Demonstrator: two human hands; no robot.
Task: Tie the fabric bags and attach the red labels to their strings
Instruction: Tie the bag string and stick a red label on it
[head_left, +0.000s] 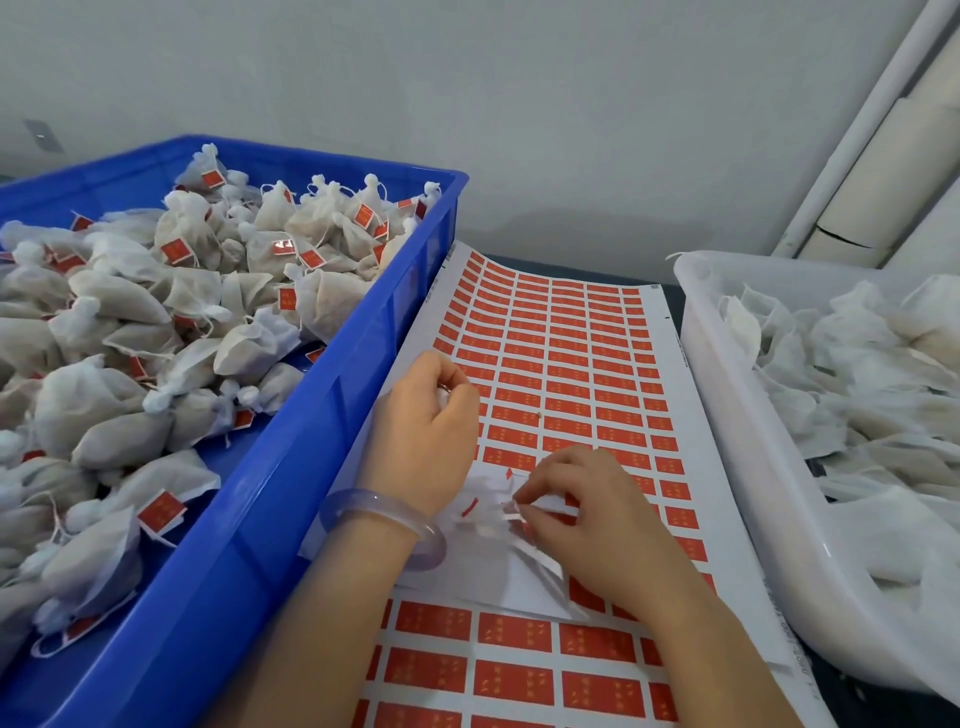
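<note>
So, labelling step: right hand (587, 512) pinches the bag (488, 493) mid-frame by a red label (470, 506), left hand (426, 421) seemingly clutches its string (442, 397); next, fold label shut.

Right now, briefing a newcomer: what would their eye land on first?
The blue crate on the left, heaped with tied, red-tagged bags. Next, the sheet of red labels down the middle under the left hand and right hand, and a white tub of unlabelled bags on the right.
</note>
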